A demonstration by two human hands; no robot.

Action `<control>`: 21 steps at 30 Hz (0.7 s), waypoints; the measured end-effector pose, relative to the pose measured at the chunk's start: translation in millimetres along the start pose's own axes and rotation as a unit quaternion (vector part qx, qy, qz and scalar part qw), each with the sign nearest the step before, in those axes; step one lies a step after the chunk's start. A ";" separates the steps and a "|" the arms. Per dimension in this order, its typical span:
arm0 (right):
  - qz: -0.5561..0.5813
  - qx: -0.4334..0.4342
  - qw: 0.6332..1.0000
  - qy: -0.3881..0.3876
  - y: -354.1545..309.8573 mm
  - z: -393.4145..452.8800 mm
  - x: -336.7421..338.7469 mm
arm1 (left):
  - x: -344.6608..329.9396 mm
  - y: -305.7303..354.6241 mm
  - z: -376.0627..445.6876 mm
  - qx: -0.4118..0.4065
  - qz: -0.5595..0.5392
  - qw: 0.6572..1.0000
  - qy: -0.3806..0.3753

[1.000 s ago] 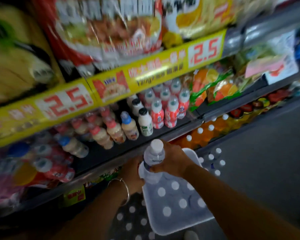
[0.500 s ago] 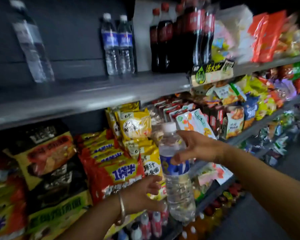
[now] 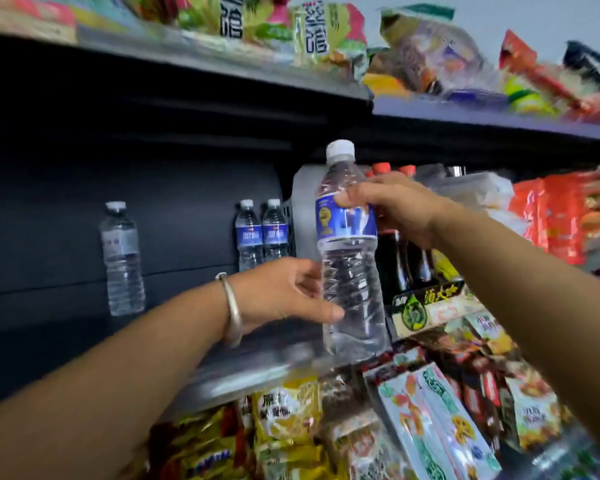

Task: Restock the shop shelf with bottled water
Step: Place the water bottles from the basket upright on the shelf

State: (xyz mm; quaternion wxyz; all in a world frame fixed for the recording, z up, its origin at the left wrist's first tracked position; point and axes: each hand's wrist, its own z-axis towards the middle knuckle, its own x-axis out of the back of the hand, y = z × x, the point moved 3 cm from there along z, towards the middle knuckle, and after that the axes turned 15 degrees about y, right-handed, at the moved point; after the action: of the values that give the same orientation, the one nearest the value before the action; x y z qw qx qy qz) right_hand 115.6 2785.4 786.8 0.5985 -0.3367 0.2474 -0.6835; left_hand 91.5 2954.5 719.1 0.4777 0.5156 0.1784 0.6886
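Right hand point(image 3: 399, 209) grips water btl point(image 3: 350, 271) at label, left hand point(image 3: 278, 296) holds lower body, above shelf point(image 3: 243, 375)

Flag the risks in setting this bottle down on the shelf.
1. The held bottle is gripped by the right hand at its label and the left hand low down; letting go early could drop it.
2. It could knock the two blue-label bottles standing behind it.
3. Dark soda bottles stand close on the right.

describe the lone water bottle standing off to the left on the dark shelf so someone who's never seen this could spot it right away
Find the dark shelf that is mostly bare. Near its left end a clear water bottle stands by itself against the dark back panel. Unlike the pair of bottles further right, which wear blue labels, its label is pale and no bottle stands next to it.
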 end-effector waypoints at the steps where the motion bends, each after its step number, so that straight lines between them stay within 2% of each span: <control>1: 0.014 0.003 1.000 -0.006 -3.6 12.4 -1.3 | 7.7 2.2 10.7 0.003 0.007 1.000 0.014; 7: 0.007 0.014 1.000 -0.002 10.2 87.6 -26.5 | 46.3 -11.3 62.1 0.065 0.015 0.994 0.085; 12: -0.029 -0.003 1.000 -0.011 43.2 133.4 -63.2 | 68.1 -42.8 97.2 0.111 0.093 0.979 0.145; 17: -0.083 0.001 0.997 -0.001 81.0 170.3 -100.9 | 77.7 -82.3 123.4 0.157 0.146 0.957 0.198; 21: -0.101 -0.004 0.995 0.003 98.4 184.8 -121.5 | 73.7 -108.7 140.8 0.162 0.162 0.946 0.229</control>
State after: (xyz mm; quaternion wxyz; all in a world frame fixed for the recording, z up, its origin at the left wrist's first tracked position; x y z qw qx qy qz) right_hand 326.5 2901.2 814.2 0.5242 -0.3606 0.2161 -0.7406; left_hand 266.0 3033.9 735.6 0.2158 0.4367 0.3057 0.8180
